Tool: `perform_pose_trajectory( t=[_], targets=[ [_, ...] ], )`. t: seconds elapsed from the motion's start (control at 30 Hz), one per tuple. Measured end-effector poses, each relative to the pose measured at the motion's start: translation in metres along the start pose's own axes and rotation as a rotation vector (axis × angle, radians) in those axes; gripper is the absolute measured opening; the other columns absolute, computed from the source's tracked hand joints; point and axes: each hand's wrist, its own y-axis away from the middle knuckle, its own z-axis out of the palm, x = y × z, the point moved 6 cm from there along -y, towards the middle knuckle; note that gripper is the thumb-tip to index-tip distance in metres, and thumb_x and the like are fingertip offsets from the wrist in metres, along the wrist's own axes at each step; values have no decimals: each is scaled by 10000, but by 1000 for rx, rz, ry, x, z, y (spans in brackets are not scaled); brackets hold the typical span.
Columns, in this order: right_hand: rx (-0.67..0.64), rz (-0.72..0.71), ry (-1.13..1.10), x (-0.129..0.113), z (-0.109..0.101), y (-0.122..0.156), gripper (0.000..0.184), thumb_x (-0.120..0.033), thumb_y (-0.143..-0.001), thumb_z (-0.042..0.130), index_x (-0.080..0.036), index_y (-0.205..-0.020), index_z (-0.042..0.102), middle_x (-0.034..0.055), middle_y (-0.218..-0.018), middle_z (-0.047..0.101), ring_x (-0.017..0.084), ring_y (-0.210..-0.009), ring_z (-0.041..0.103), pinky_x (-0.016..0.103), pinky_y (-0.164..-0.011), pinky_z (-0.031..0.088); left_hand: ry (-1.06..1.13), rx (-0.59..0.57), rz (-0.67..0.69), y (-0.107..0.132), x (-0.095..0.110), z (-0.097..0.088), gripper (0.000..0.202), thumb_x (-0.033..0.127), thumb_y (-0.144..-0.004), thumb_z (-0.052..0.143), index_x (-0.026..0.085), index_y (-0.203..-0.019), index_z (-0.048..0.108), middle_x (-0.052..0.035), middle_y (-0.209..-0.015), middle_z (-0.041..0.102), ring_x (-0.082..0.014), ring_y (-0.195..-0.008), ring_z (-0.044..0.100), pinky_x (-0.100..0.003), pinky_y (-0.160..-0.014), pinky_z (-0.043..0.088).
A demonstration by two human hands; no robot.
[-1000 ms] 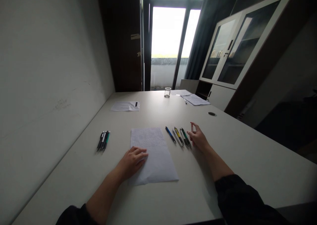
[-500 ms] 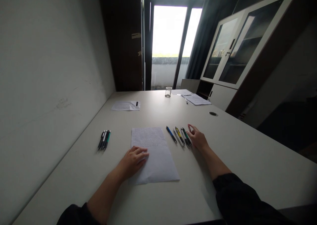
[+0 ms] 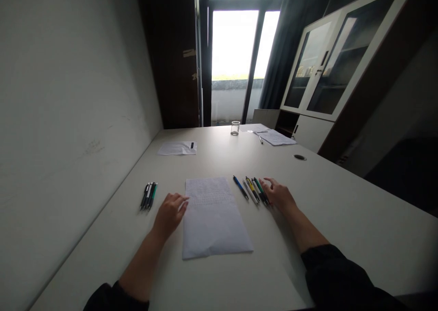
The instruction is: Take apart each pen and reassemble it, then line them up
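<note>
A sheet of paper (image 3: 215,224), handwritten across its upper part, lies in front of me. My left hand (image 3: 170,213) is at its left edge, fingers apart and holding nothing. To the left lies a row of pens (image 3: 148,196), dark, white and green. Right of the sheet are a blue pen (image 3: 241,187), a white pen (image 3: 251,192), a yellow and black pen (image 3: 252,190) and green and black pens (image 3: 260,192). My right hand (image 3: 278,196) rests beside this group, fingers apart, its fingertips close to the rightmost pen; whether they touch it I cannot tell.
On the far part of the white table stand a glass jar (image 3: 235,128) and several papers (image 3: 275,137) with a pen (image 3: 261,140) beside them. Another paper (image 3: 176,148) lies at the far left. A round cable hole (image 3: 300,157) is at the right. A wall (image 3: 85,142) borders the left edge.
My left hand has moved left off the middle of the sheet to its edge. The right hand's fingers have lowered a little beside the pens. The view has shifted slightly.
</note>
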Motion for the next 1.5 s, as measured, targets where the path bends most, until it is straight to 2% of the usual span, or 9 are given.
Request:
perform_pose_trajectory(
  t=[0.17,0.27,0.5,0.77,0.97,1.07,1.13,1.3,1.5],
  targets=[
    [91,55,-26,6,-8,2,425,-482,-925,428,-210,-1155,660,62,-774,684,210,-720,639,265,-643,405,-328,173,-317,20,-100,-33,263,272,-913,442,150,-984,664,-114,-918,667,-261,-869,593,-412,-857,422],
    [107,81,-41,8,-8,2,419,-481,-923,430,-203,-1120,673,72,-781,689,219,-739,640,271,-649,405,-420,117,-481,38,-147,-40,288,337,-892,448,140,-925,656,-119,-850,654,-279,-873,598,-395,-848,421],
    [120,91,-58,10,-8,3,415,-478,-910,451,-200,-1130,666,58,-733,668,211,-698,625,270,-635,399,-254,-77,-699,48,-179,-33,347,483,-847,460,181,-838,631,-117,-898,677,-270,-870,624,-320,-729,439],
    [169,87,-78,15,-6,1,414,-463,-885,468,-198,-1138,662,42,-702,640,204,-679,609,271,-643,398,-174,-159,-826,46,-173,-36,399,575,-788,501,195,-781,622,-113,-819,700,-292,-816,652,-316,-668,415],
    [257,59,-142,7,-17,6,430,-465,-882,440,-184,-1104,677,27,-646,619,191,-600,578,276,-623,395,209,20,-851,43,-151,-50,441,591,-762,575,158,-825,627,-71,-769,692,-239,-707,646,-325,-684,451],
    [294,15,-177,-3,-23,10,443,-486,-886,437,-184,-1112,669,15,-619,605,184,-573,569,270,-609,392,670,179,-792,32,-125,-48,539,554,-733,663,130,-1058,584,-52,-827,697,-178,-668,639,-297,-663,483],
    [310,-7,-194,-10,-26,13,447,-488,-884,444,-179,-1124,660,9,-612,599,178,-559,565,264,-602,392,936,244,-729,24,-101,-44,721,470,-735,710,152,-1312,417,-40,-860,701,-145,-665,642,-279,-666,494],
    [324,-47,-233,-29,-30,21,466,-482,-891,447,-155,-1169,627,-8,-585,574,159,-529,543,250,-593,396,1209,174,-623,8,-39,-25,1081,309,-760,715,343,-1501,-71,15,-828,687,-94,-533,608,-215,-551,473],
    [333,-132,-282,-64,-34,34,425,-440,-903,460,-162,-1186,611,-44,-561,501,121,-489,462,226,-568,379,1292,89,-563,-1,4,-8,921,272,-812,643,342,-1503,37,10,-793,674,-92,-509,616,-195,-508,471]
  ],
)
